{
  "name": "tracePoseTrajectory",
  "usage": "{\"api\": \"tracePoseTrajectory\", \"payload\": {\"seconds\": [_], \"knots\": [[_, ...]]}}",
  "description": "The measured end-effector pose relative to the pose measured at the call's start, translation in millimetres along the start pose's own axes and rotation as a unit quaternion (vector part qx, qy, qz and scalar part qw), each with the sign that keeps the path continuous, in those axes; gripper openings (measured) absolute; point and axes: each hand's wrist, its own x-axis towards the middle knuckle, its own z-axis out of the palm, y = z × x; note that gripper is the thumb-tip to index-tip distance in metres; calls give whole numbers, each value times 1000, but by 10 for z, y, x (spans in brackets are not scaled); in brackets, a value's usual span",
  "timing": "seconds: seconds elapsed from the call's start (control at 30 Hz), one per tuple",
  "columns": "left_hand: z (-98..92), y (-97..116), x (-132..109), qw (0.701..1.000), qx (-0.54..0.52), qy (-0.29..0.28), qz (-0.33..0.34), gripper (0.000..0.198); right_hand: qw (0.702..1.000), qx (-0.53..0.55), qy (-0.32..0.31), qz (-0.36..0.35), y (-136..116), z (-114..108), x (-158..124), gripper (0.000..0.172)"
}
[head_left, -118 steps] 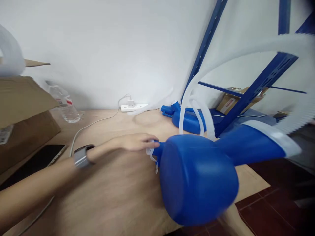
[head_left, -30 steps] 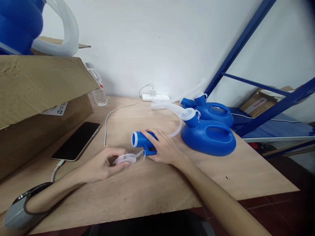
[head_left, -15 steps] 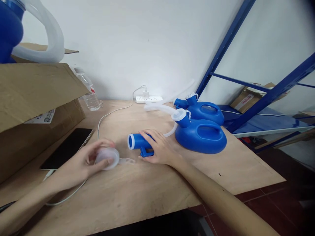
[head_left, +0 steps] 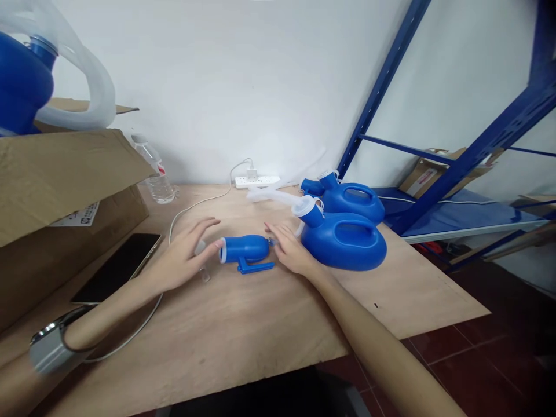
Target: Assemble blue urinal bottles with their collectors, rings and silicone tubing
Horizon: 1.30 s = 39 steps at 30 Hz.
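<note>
A blue plastic urinal head with a white rim and a small side handle lies on its side on the wooden table. My left hand is at the rim end, fingers spread and thumb by the rim; whether they touch I cannot tell. A translucent cap lies at that hand, mostly hidden behind it. At the narrow end rests my right hand, its fingers stretched out beside the tip. Just right of it stands a blue urinal bottle with a white cap.
Another blue urinal bottle stands behind, near clear tubing. At left are a phone, a cardboard box and a water bottle. A power strip sits by the wall; a blue shelf stands right.
The cap has left my left hand's grip and the hand has opened, moving toward the rim. My right hand has slid off the urinal head's body to its narrow end. The view has shifted slightly.
</note>
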Motion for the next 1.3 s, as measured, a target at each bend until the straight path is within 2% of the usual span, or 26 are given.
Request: {"api": "tracePoseTrajectory", "payload": {"seconds": [0.1, 0.23, 0.3, 0.4, 0.53, 0.7, 0.83, 0.93, 1.07, 1.2, 1.3], "knots": [[96, 228, 103, 997, 22, -79, 8, 74, 999, -21, -38, 27, 9, -5, 10, 59], [203, 288, 208, 989, 0, -147, -15, 63, 997, 41, -40, 59, -91, -97, 36, 40], [215, 256, 220, 988, -29, -150, -15, 58, 995, 73, -42, 62, -112, -137, 52, 40], [187, 220, 187, 990, -50, -126, -28, 58, 994, 91, -38, 45, -86, -140, 61, 35], [126, 241, 120, 988, -76, -119, -64, 58, 997, 67, -26, 7, -53, -69, 43, 32], [94, 314, 70, 981, -122, -110, -100, 59, 999, 4, 35, 5, -131, -10, 34, 30], [104, 310, 20, 993, -93, -65, -45, 63, 997, 36, 63, 39, -191, -5, 58, 33], [117, 243, -21, 997, -67, -47, 14, 66, 993, 83, 44, 64, -206, -9, 84, 33], [127, 148, -66, 994, -28, -51, 95, 62, 989, 91, 18, 114, -209, 13, 135, 30], [104, 144, -101, 992, 27, -27, 124, 63, 982, 123, 16, 144, -183, 55, 176, 33], [51, 186, -116, 988, 59, -29, 139, 65, 977, 148, 11, 153, -148, 66, 191, 36]]}}
